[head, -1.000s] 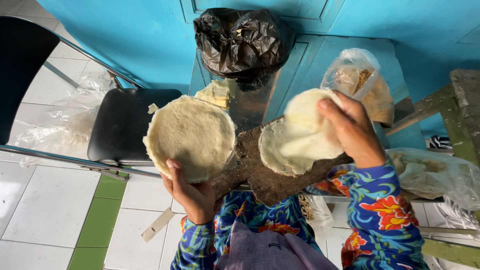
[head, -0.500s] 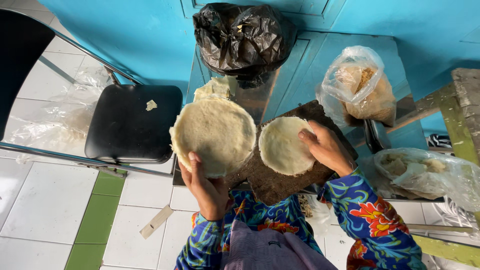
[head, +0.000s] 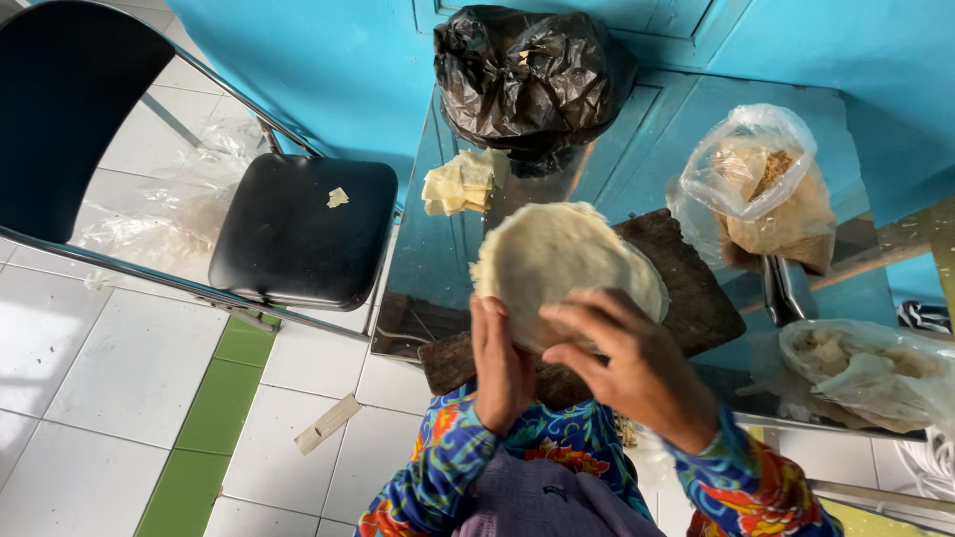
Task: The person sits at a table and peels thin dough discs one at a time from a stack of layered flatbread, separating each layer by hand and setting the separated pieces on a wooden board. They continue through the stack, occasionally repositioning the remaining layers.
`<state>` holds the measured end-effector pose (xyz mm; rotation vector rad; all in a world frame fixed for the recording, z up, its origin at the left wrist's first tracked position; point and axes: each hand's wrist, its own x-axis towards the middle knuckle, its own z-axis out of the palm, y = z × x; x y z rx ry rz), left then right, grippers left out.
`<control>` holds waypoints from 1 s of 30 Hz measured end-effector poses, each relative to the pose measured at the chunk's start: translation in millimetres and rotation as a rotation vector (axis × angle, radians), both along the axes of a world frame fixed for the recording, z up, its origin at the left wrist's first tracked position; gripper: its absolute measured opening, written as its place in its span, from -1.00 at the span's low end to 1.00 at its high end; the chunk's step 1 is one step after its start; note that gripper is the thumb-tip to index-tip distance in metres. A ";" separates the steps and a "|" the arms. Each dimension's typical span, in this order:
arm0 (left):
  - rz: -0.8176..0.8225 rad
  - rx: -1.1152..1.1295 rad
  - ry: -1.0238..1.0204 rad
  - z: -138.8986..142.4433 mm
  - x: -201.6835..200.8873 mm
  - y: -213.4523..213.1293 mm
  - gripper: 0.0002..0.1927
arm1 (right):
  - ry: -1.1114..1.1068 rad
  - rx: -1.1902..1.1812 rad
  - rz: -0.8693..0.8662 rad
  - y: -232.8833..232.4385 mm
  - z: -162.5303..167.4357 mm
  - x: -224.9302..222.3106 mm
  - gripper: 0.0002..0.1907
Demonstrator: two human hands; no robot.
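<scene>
Flatbread rounds (head: 557, 261), apart half a second ago, now lie stacked; left hand (head: 500, 365) grips the near edge, right hand (head: 637, 363) rests open-fingered on top.

Two dough rounds, earlier held apart, now brought together into one stack (head: 557, 264) over dark board (head: 686, 288). Right hand (head: 637, 368) shifts from right-side round to front of stack, fingers spread, blurred. Left hand (head: 502, 363) moves rightward, now just beside right hand, gripping stack's near edge. Camera view swings left.
</scene>
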<state>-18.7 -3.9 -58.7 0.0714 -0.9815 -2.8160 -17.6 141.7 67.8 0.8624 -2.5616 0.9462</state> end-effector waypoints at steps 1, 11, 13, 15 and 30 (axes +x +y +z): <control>-0.022 0.027 0.028 -0.8 2.8 5.4 -0.50 | 0.065 0.037 0.060 -4.8 -2.3 2.0 -0.60; -0.155 0.222 0.099 28.8 13.7 14.5 -0.42 | 0.011 -0.050 -0.033 -0.4 -4.2 18.0 -0.70; -0.174 0.259 0.113 29.9 15.9 16.8 -0.42 | 0.017 -0.084 -0.040 -6.1 -1.3 20.1 -0.69; -0.194 0.284 0.138 27.8 18.5 20.6 -0.43 | 0.062 -0.074 -0.085 -11.6 1.0 22.1 -0.68; -0.137 0.293 0.137 2.7 22.6 36.4 -0.39 | -0.234 -0.271 -0.137 -7.4 -1.9 9.7 -0.91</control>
